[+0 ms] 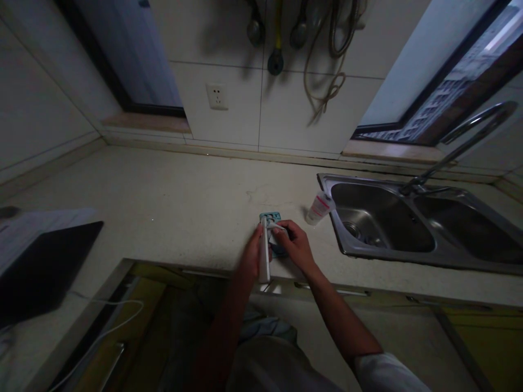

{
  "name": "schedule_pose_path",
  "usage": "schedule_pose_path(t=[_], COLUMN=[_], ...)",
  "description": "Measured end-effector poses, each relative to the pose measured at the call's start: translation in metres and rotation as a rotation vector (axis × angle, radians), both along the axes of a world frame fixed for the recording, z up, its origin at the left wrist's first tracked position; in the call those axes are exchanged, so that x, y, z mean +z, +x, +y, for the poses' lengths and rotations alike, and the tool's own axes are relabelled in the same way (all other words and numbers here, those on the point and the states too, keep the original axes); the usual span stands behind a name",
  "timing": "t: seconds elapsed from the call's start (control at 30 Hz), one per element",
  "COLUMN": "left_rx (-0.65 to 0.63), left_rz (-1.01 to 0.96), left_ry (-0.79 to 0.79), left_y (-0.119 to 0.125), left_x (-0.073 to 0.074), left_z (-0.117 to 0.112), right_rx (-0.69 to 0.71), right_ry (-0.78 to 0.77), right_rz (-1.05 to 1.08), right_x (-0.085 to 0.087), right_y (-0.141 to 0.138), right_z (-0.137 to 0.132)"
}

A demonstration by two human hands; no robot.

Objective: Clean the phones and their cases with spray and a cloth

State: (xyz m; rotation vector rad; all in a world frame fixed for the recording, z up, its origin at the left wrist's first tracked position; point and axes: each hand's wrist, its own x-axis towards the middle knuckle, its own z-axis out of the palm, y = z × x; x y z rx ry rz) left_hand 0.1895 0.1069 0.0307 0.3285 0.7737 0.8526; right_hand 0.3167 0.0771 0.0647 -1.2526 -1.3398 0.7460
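Observation:
Near the counter's front edge, my left hand (252, 256) grips a thin white slab (265, 253), turned edge-on, whose kind I cannot make out. My right hand (295, 243) is closed in a pinch on a small white piece (274, 225), possibly paper or cloth, at the slab's right side. Behind and below both hands lies a flat teal item (270, 216) with pale markings, partly covered by them. A translucent plastic cup (319, 208) with pink print stands to the right of my right hand, close to the sink.
A double steel sink (344, 246) with a curved faucet (469, 139) is set in at the right. On the left lie a black flat panel (49, 269), papers (44, 231) and a white cable (118, 324). Pipes and a hose (339, 38) hang on the wall above a socket (217, 96).

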Motion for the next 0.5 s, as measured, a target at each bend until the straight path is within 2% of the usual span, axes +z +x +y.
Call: schedule_pose_path(t=[0.1,0.2,0.3,0.37,0.5], left_rx=[-0.088,-0.133,-0.094,-0.064,0.049], left_rz=[-0.167,-0.292,-0.272,-0.212,-0.151], left_ry=[-0.052,-0.032,0.014,0.054,0.112], left_y=[-0.005,-0.017,-0.027,-0.030,-0.028], left_x=[0.006,0.018,0.030,0.034,0.034], left_z=[0.001,0.002,0.004,0.006,0.010], right_rx=[-0.009,-0.058,-0.138,-0.184,-0.126], right_ry=[0.015,0.002,-0.094,-0.083,-0.091], right_rz=[0.008,-0.101,-0.398,-0.557,-0.783], right_x=[-0.009,-0.017,-0.020,-0.021,-0.017], right_y=[-0.001,0.019,0.051,0.068,0.073], right_z=[0.006,0.015,0.028,0.037,0.038])
